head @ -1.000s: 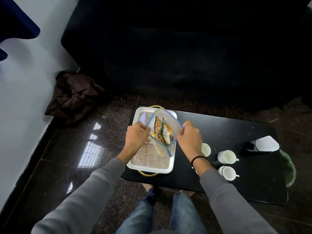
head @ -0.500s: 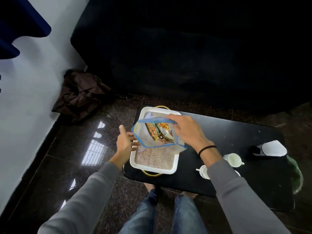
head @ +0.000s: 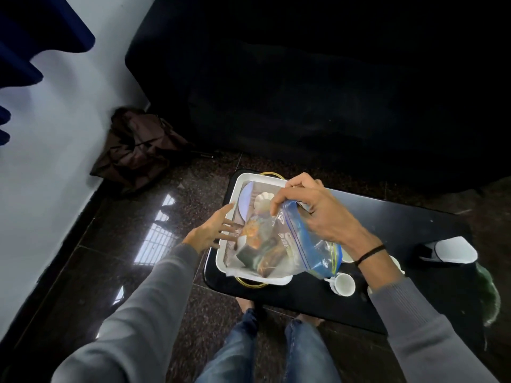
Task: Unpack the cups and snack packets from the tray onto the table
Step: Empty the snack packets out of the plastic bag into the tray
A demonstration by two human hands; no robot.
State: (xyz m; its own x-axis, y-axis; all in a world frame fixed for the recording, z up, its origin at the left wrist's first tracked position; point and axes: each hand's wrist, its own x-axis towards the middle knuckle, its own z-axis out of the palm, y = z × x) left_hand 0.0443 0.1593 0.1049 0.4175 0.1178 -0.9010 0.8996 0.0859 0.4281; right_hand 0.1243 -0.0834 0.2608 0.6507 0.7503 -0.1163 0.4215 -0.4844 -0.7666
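Note:
A clear zip bag [head: 287,252] with a blue seal holds several snack packets [head: 255,239] and is tipped over the white tray [head: 231,201]. My right hand [head: 312,208] grips the bag near its top, above the tray's far end. My left hand [head: 210,232] hovers at the tray's left rim with fingers spread and nothing in it. A small white scalloped dish [head: 264,200] lies in the tray's far part. A white cup [head: 343,283] stands on the black table [head: 392,225] right of the tray; other cups are partly hidden behind my right forearm.
A white-topped dark object [head: 450,251] lies at the table's right end. A brown bag [head: 138,147] is slumped on the floor by the white wall. A dark sofa [head: 304,92] fills the space behind the table. My knees are below the table's near edge.
My left hand has let go of the bag and drawn back to the tray's left rim. My right hand now holds the bag alone and has tipped it, mouth toward the right.

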